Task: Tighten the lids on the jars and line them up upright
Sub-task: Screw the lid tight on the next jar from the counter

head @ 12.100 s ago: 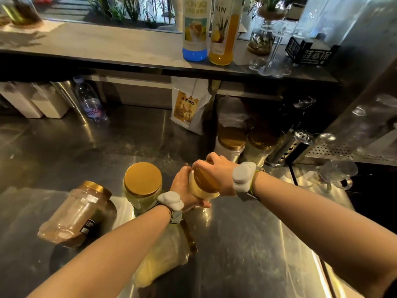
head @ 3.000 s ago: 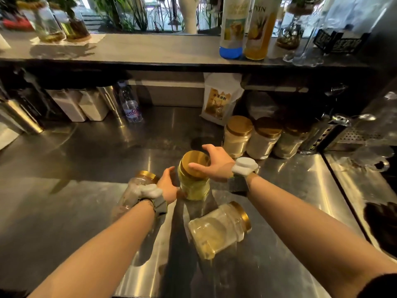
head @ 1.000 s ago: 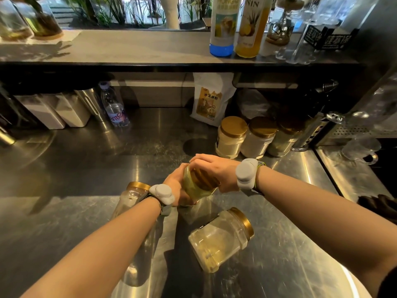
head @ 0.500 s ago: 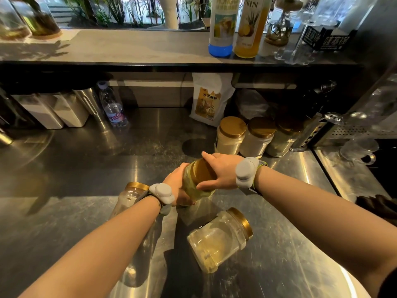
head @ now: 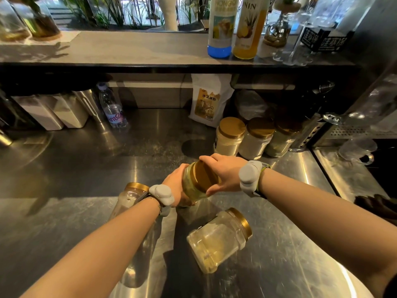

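Held jar sits mid-frame, lifted and tilted, gold lid facing up toward 1 o'clock. Left hand wraps the glass body from the 9 o'clock side, fingers closed around it. Right hand clamps the lid from 3 o'clock, fingers over the top edge, thumb at the lower rim. Grey wrist units on both arms. On the steel counter: a lying jar at 5 o'clock of the held one, on its side, gold lid pointing to 2 o'clock, pale yellowish contents inside. A second jar at 8 o'clock, partly hidden under the left forearm, gold lid toward 12; looks tipped over, cannot tell for sure. Row of three jars upright at 1 o'clock, touching or just beside each other, lids on, light powder inside. Behind the row a powder bag leans against the back. Water bottle and white tubs at 10 o'clock. Shelf across the top carries two syrup bottles at 12–1 o'clock.
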Demonstrator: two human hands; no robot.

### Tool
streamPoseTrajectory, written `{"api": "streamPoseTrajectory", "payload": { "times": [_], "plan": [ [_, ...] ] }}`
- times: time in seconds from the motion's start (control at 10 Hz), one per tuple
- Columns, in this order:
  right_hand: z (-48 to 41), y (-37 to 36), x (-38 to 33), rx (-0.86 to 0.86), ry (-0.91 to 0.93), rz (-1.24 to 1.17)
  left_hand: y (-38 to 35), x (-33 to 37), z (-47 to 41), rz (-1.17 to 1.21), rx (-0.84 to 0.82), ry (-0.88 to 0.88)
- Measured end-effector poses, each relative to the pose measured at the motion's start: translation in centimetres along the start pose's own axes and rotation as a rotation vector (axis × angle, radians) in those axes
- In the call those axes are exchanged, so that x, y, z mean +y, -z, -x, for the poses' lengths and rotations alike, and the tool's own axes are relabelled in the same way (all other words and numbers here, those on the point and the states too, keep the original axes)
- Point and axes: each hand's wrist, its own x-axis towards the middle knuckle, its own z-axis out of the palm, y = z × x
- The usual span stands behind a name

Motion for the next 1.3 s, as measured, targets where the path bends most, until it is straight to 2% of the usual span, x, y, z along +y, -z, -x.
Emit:
{"api": "streamPoseTrajectory", "payload": {
  "times": [0.1,0.2,0.4,0.5,0.6,0.7,0.8,0.9,1.0,1.1,1.2,1.3],
  "plan": [
    [0.2,-0.2,0.0,-0.010,-0.017,0.014,0.3,0.2,0.2,0.045,0.046,0.018],
    [0.5,0.0,-0.1,0.030,0.081,-0.012,0.2,-1.2,0.7,0.316,0.090,-0.226],
    [0.2,0.2,-0.1,0.045,0.170,0.041,-0.2,-1.7,0.6,0.435,0.120,-0.264],
    [0.3,-0.3,0.1,0.053,0.132,0.012,-0.4,-1.9,0.3,0.402,0.125,-0.261],
    [0.4,-0.6,0.2,0.064,0.067,-0.020,-0.5,-1.3,-0.1,0.130,0.085,-0.167],
    [0.3,-0.8,0.3,0.079,0.038,0.000,-0.4,-1.2,-0.1,0.057,0.052,-0.101],
    [0.4,-0.6,0.0,0.093,0.089,-0.021,-0.6,-1.7,-0.3,0.124,0.045,-0.209],
    [0.4,-0.6,-0.1,0.076,0.164,0.052,-0.5,-1.7,0.3,0.510,-0.065,-0.213],
    [0.2,-0.8,0.0,0.085,0.171,0.076,-0.3,-1.7,0.2,0.472,0.062,-0.217],
    [0.2,-1.0,0.2,0.076,0.129,0.047,0.1,-1.3,0.7,0.326,0.103,-0.211],
    [0.3,-1.0,0.6,0.067,0.061,-0.022,0.6,1.0,0.2,-0.081,-0.081,0.005],
    [0.5,-1.0,0.6,0.030,-0.012,0.009,0.6,1.7,0.6,-0.041,-0.020,0.020]
  ]
}}
